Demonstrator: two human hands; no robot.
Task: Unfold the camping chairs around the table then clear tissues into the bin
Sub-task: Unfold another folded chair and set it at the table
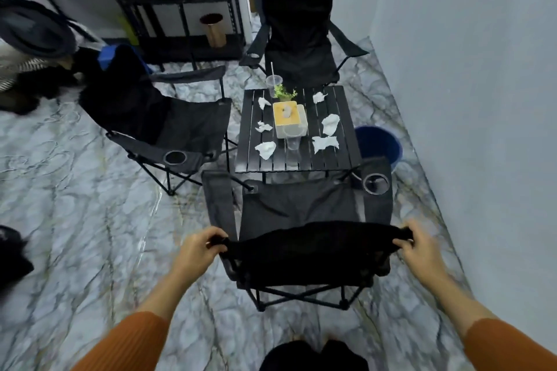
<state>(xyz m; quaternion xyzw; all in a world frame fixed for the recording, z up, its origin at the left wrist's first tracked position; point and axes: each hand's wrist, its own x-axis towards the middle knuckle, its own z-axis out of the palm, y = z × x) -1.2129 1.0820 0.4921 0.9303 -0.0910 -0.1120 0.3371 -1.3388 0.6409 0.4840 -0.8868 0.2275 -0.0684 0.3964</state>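
From the head camera, the left hand (201, 245) and right hand (419, 245) each grip a top corner of the backrest of the near chair (304, 220), which stands unfolded just in front of the table (343, 126). Crumpled tissues (265, 150) lie scattered on the table; the blue bin (380, 144) stands just beside its right edge.

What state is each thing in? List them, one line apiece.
Near chair: unfolded, backrest top gripped at both corners.
Left hand: closed on the backrest's left corner.
Right hand: closed on the right corner.
Left chair: unfolded.
Far chair: unfolded.
Tissues: crumpled, scattered on the table.
Tissue box: upright, a tissue poking out.
Clear cup: upright.
Blue bin: upright, open, beside the table.
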